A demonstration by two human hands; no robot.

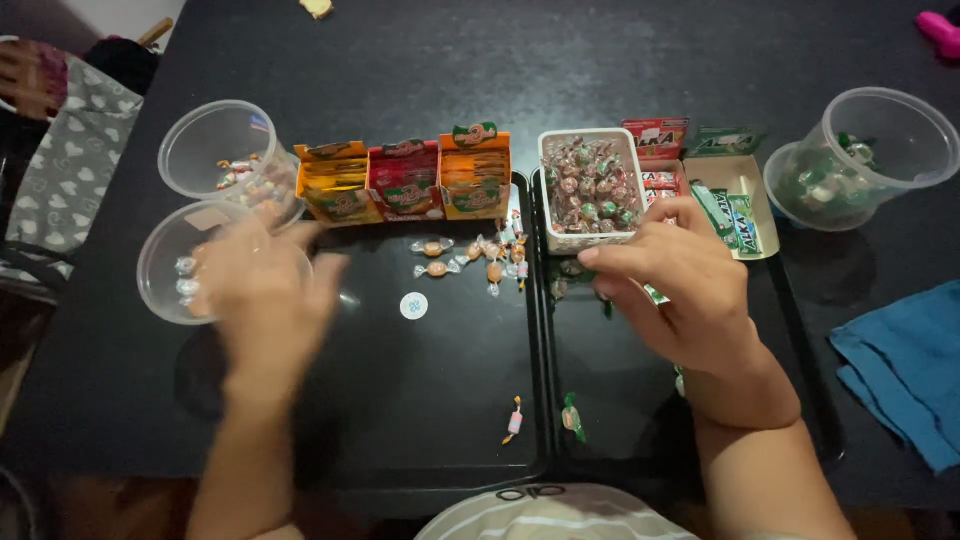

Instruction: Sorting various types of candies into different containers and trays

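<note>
Wrapped candies, small twists of crinkly orange and clear film, lie scattered at the centre of the frame on the glossy black tray, between your two hands. Your left hand is blurred over a clear round plastic cup at mid left, fingers spread; whether it holds anything you cannot tell. Your right hand sits just right of the candies, fingers curled around a green wrapper, below the white rectangular tub of green-and-red sweets. Their long axes mostly run left to right.
</note>
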